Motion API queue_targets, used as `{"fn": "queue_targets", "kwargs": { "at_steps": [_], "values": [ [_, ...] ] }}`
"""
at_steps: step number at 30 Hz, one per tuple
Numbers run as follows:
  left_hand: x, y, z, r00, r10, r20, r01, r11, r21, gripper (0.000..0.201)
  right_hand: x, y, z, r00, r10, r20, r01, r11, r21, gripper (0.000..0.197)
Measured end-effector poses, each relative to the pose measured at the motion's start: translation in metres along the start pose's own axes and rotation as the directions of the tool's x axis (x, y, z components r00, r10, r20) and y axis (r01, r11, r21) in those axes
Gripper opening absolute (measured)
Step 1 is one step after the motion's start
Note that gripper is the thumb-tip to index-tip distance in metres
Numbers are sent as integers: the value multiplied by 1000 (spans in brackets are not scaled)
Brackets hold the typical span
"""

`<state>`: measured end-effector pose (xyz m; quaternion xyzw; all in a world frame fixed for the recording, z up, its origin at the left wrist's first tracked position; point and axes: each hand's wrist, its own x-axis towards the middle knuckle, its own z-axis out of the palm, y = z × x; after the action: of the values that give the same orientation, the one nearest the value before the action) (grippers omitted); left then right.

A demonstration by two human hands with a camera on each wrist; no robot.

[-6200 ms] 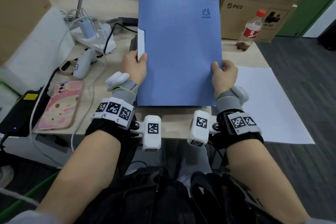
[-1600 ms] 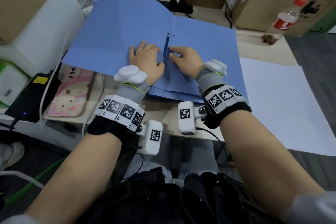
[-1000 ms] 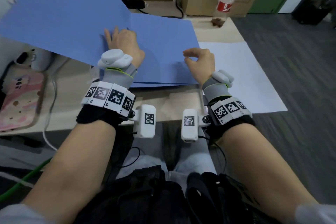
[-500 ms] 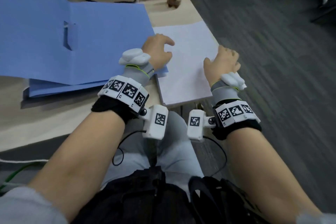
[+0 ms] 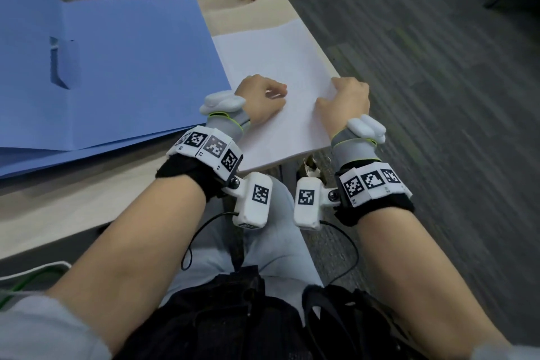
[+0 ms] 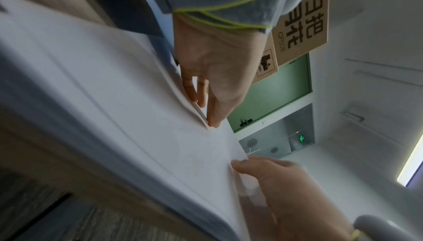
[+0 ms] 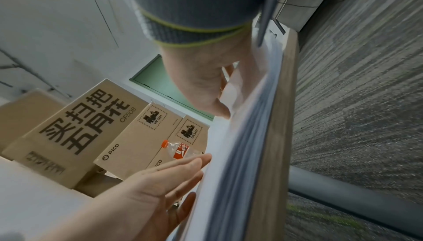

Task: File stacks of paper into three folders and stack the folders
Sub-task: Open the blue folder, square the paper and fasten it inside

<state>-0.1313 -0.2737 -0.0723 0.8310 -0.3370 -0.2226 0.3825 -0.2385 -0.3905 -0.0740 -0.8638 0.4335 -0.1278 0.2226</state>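
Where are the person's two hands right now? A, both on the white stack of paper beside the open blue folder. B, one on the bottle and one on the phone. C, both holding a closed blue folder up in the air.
A: the left hand and right hand both rest on the white paper stack, which lies just right of the open blue folder on the table.

Both forearms were bare. Each wrist wore a black strap (image 5: 187,172) under a white band of square black-and-white markers (image 5: 209,147), a grey cuff edged in lime (image 5: 352,145), and a white camera pod (image 5: 253,200) with its own marker and a thin black cable (image 5: 201,231). Light grey trousers (image 5: 271,254) covered the legs.
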Motion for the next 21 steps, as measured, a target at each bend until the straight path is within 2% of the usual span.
{"fn": "queue_targets", "kwargs": {
  "at_steps": [2, 4, 7, 9, 15, 21],
  "values": [
    [3, -2, -2, 1000, -21, 6, 22, 999, -27, 24, 0, -1, -4, 999, -37, -29, 40, 994, 102, 35],
    [6, -3, -3, 998, -61, 28, 65, 985, -162, 29, -2, -6, -8, 998, -56, -43, 65, 965, 253, 30],
    [8, 4, -3, 990, -120, 79, 143, 837, -528, 31, -4, -11, -10, 996, -64, -66, 86, 910, 405, 20],
    [10, 8, -3, 986, -140, 87, 164, 771, -615, 31, -3, -10, -10, 998, -54, -44, 68, 880, 470, 18],
    [13, 16, 6, 989, -135, 58, 143, 797, -586, 12, -4, -7, -7, 998, -58, 8, 42, 802, 596, 17],
    [14, 20, 10, 986, -165, 3, 137, 808, -574, 20, -4, -4, -8, 998, -54, 30, 22, 771, 636, 16]
  ]
}}
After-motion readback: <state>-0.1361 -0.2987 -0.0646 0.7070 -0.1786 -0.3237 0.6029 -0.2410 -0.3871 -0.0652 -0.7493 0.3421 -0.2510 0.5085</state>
